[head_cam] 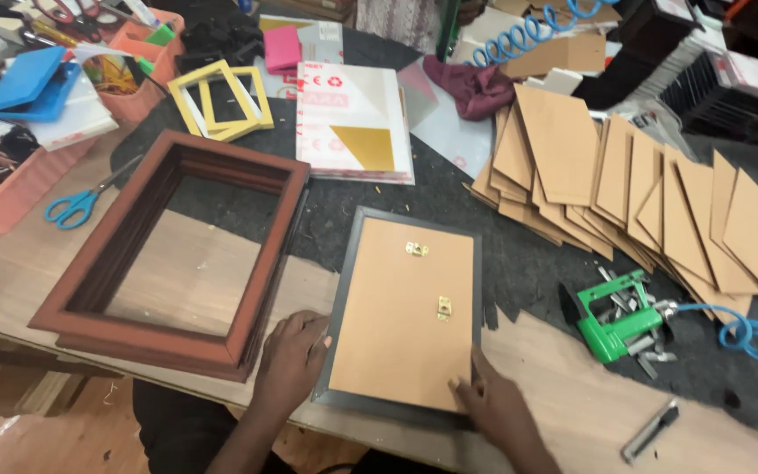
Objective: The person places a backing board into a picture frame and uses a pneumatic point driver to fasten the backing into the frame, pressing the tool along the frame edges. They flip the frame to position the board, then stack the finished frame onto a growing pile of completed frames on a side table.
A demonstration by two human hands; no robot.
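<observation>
Already the backing board (401,312) sits in the grey frame (349,263); left hand (291,355) and right hand (493,404) press flat, open, at its 6 o'clock edge, with fastening apparently left.

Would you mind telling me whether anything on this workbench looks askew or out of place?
The backing boards lie in a loose, slipping fan, not a squared stack. The grey frame between the left hand and right hand looks intact.
</observation>
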